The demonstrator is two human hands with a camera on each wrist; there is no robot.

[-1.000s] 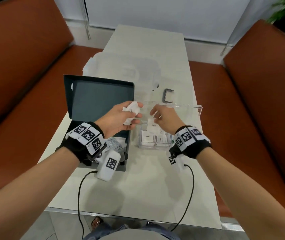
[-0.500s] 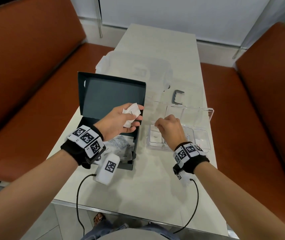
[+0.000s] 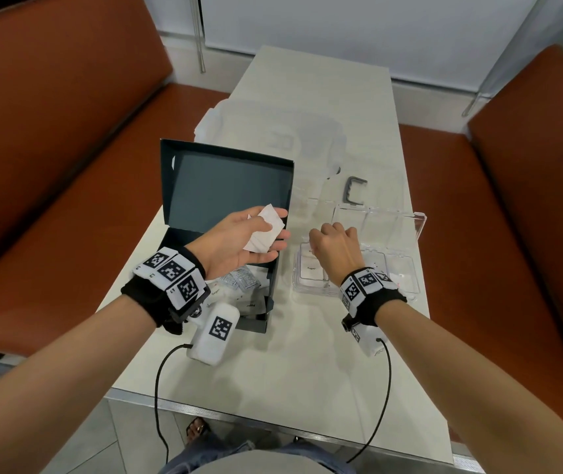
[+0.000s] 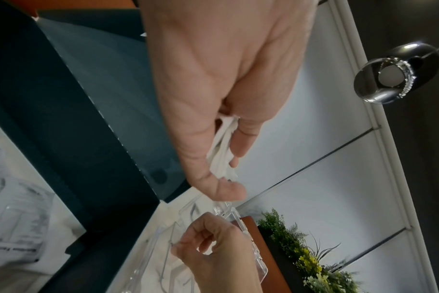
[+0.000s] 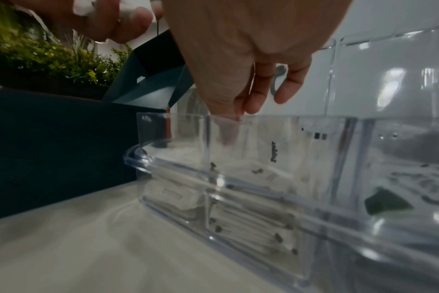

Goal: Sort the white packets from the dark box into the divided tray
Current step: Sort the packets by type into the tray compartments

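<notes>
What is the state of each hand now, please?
Left hand: holding white packets in its fingers, above the dark box.
Right hand: fingers curled over the divided tray, holding nothing visible.

A white packet (image 3: 311, 271) lying in the near-left compartment of the clear divided tray (image 3: 410, 295) carries the printed word "Sugar". Another packet (image 3: 216, 291) inside the dark box (image 3: 271, 295) also reads "Sugar". In the right wrist view, a packet (image 5: 273, 146) standing in the tray bears small sideways print, too blurred to read surely.
</notes>
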